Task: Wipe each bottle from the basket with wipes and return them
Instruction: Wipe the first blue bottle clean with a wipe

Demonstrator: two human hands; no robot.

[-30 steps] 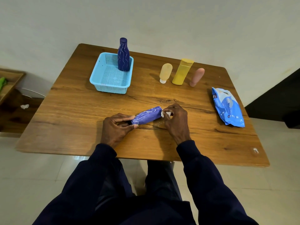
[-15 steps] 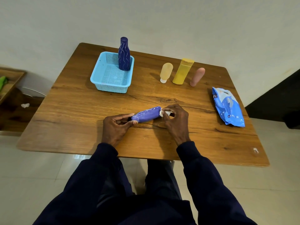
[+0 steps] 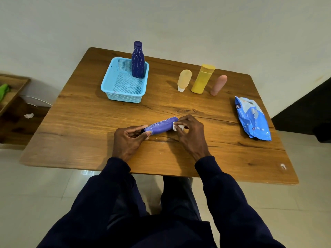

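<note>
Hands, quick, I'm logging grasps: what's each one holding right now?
Left hand: holding the lying purple bottle by one end.
Right hand: pinching a white wipe against the bottle's other end.

There's the purple wavy-lined plastic bottle point(image 3: 161, 126) lying sideways, near centre, crumpled white wipe point(image 3: 177, 126) at its right end; darker blue bottle point(image 3: 138, 63) upright in the far-left light-blue plastic mesh basket point(image 3: 123, 98).

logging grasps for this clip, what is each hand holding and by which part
The left hand has its grip on the purple bottle at the narrow cap end; the right hand pinches a white wipe against the bottle's other end.
</note>
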